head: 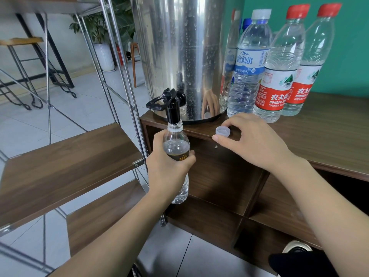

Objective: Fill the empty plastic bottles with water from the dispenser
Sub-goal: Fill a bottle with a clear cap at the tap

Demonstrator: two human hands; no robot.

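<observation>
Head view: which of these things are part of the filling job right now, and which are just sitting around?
In the job: open bottle gripped by left hand under the black tap; steel dispenser; loose cap at right hand; capped bottles on the cabinet.

Lying about: wooden steps, stool, potted plant.

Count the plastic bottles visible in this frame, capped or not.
6, possibly more hidden. One uncapped bottle in the left hand under the tap; five capped on the counter: two red-capped, one white-capped, two partly hidden behind.
</observation>
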